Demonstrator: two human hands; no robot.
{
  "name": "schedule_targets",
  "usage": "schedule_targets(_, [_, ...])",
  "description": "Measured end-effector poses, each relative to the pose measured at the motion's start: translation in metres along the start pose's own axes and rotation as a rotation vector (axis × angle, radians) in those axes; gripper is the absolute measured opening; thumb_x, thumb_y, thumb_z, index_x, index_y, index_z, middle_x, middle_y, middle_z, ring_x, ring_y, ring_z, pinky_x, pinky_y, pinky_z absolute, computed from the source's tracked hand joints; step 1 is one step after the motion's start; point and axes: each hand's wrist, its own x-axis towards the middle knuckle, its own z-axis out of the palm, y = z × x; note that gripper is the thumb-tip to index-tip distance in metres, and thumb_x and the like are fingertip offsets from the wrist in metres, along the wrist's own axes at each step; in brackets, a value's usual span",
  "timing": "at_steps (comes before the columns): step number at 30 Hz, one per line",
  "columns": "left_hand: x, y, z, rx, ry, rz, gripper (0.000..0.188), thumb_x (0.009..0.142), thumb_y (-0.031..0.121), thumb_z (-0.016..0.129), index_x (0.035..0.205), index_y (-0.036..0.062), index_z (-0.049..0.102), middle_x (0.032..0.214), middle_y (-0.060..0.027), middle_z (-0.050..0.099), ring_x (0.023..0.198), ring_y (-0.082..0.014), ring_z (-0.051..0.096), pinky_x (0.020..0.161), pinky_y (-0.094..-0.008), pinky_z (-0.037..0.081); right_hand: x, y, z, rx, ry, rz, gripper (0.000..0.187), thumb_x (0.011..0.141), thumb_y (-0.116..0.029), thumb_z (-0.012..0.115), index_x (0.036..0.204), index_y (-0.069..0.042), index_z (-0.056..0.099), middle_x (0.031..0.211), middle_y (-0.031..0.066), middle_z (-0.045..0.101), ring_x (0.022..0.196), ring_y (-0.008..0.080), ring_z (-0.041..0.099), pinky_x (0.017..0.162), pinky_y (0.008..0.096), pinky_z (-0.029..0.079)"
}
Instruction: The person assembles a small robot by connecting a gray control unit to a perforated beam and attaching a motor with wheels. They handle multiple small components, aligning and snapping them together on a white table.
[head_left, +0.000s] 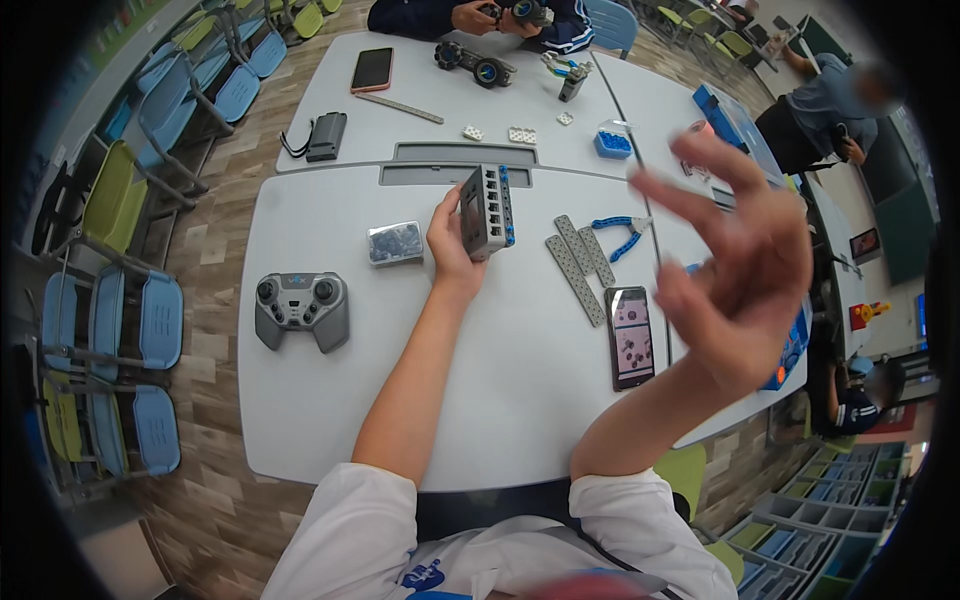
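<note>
My left hand (453, 240) is wrapped round a grey robot control brick (476, 212), held upright above the middle of the table. A row of dark ports runs down its side, beside a strip of blue pins. Raised on the right, my right hand (745, 270) is blurred, its fingers apart and nothing visible in them. A clear box of small parts (395, 243) lies just left of my left hand. Between the hands are perforated grey beams (575, 265), blue-handled pliers (622, 236) and a phone (631, 338) with a lit screen.
A grey game controller (301, 308) rests at the left of the white table (400, 420). Across it, a person's hands (498, 18) hold wheeled parts near a wheeled chassis (474, 64). A battery pack (326, 137), another phone (373, 70) and a blue box (613, 144) lie farther off.
</note>
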Motion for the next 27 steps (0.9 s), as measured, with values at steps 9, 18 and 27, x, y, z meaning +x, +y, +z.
schedule_targets(9, [-0.01,0.003,0.006,0.098,-0.015,-0.006,0.044,0.107,0.039,0.048,0.137,0.0108,0.064,0.114,-0.0029,0.073,0.097,-0.0152,0.07,0.081,-0.0309,0.056,-0.025,-0.027,0.047,0.711,-0.606,-0.31,0.039,0.1,-0.014,0.073,0.064,-0.007,0.061,0.068,0.0027,0.057,0.051,0.0109,0.05,0.04,0.0239,0.025])
schedule_targets(18, [-0.009,0.005,0.007,0.114,-0.016,-0.01,0.042,0.105,0.037,0.048,0.131,0.0098,0.066,0.11,-0.002,0.073,0.093,-0.0152,0.07,0.074,-0.0311,0.056,-0.007,-0.023,0.021,0.687,-0.73,-0.308,0.032,0.094,-0.01,0.08,0.065,-0.006,0.067,0.067,0.0083,0.059,0.055,0.0211,0.062,0.042,0.0254,0.035])
schedule_targets(27, [-0.009,0.004,0.009,0.098,-0.019,0.02,0.042,0.106,0.036,0.048,0.132,0.0087,0.066,0.112,-0.0019,0.073,0.096,-0.0146,0.07,0.077,-0.0316,0.057,-0.023,-0.033,0.028,0.537,-0.529,-0.295,0.026,0.089,0.0,0.075,0.064,-0.003,0.065,0.07,0.0071,0.062,0.056,0.0205,0.061,0.044,0.0283,0.036])
